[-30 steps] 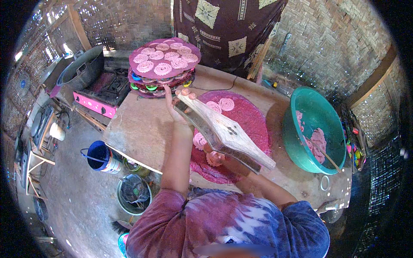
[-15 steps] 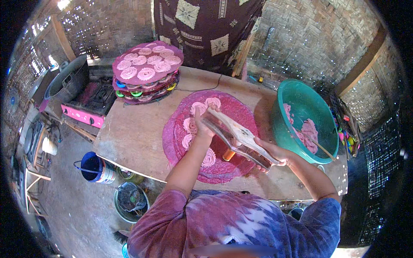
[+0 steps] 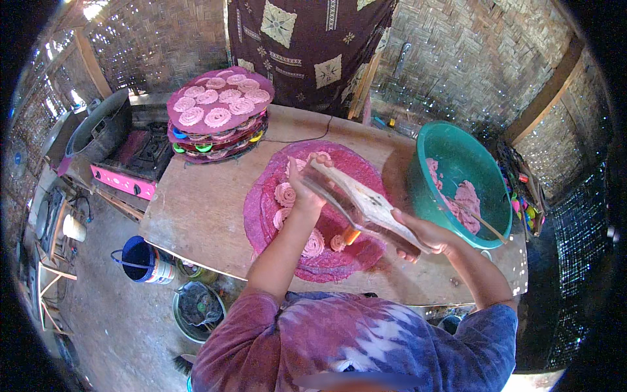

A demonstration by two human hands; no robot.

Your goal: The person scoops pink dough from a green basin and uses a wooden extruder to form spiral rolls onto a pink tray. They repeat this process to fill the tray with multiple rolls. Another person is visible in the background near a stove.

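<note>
Both my hands grip a wooden dough press [image 3: 366,202], held slanting over a round pink mat [image 3: 356,264]. My left hand [image 3: 307,186] is wrapped round its far left end. At the near right end, the fingers of my right hand [image 3: 424,236] close round the press. An orange tube [image 3: 351,236] points down beneath the press. Beside its mouth lies a small pink dough coil [image 3: 337,243]. Larger pink dough rosettes [image 3: 313,243] curve along the mat's left side, some partly hidden behind my left hand and arm.
At the back left stands a stack of round trays with pink rosettes [image 3: 219,117]. A green basin [image 3: 424,202] holding pink dough [image 3: 465,202] and a stick is at the right. Left of the wooden table [image 3: 196,209] are a pink-fronted stove [image 3: 124,181] and, lower, a blue bucket [image 3: 138,258].
A small dough coil now shows beside the orange tube, where none was visible before. The press has tilted slightly, and both hands remain on it.
</note>
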